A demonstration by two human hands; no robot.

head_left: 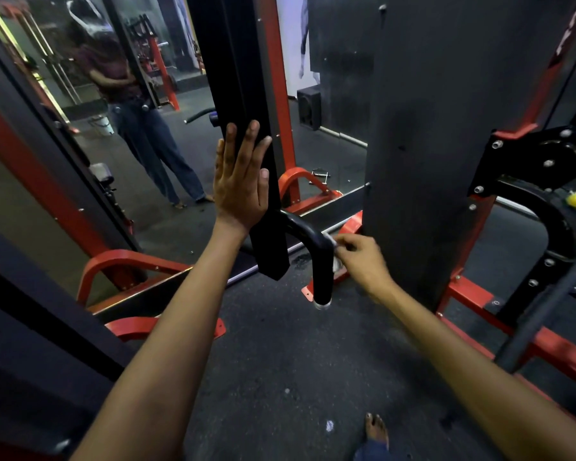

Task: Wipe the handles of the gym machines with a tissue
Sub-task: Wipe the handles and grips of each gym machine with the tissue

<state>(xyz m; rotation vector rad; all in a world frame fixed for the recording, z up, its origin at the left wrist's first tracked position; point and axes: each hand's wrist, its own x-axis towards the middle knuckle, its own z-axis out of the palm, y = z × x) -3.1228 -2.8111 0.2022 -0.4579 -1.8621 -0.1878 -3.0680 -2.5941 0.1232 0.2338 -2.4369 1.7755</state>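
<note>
A curved black handle (316, 251) with a silver end cap sticks out from a black upright column (243, 94) at mid-frame and bends down toward the floor. My right hand (363, 261) is closed on a small white tissue (336, 252), pressed against the right side of the handle's bend. My left hand (241, 181) lies flat, fingers up and spread, against the left face of the black column above the handle. It holds nothing.
A wall mirror (97, 128) on the left reflects a person in jeans. A wide dark machine panel (423, 128) stands right of the handle, with a red and black frame (512, 227) and pulley further right. Red base feet (130, 264) rest on the dark floor. My foot (376, 430) shows at the bottom.
</note>
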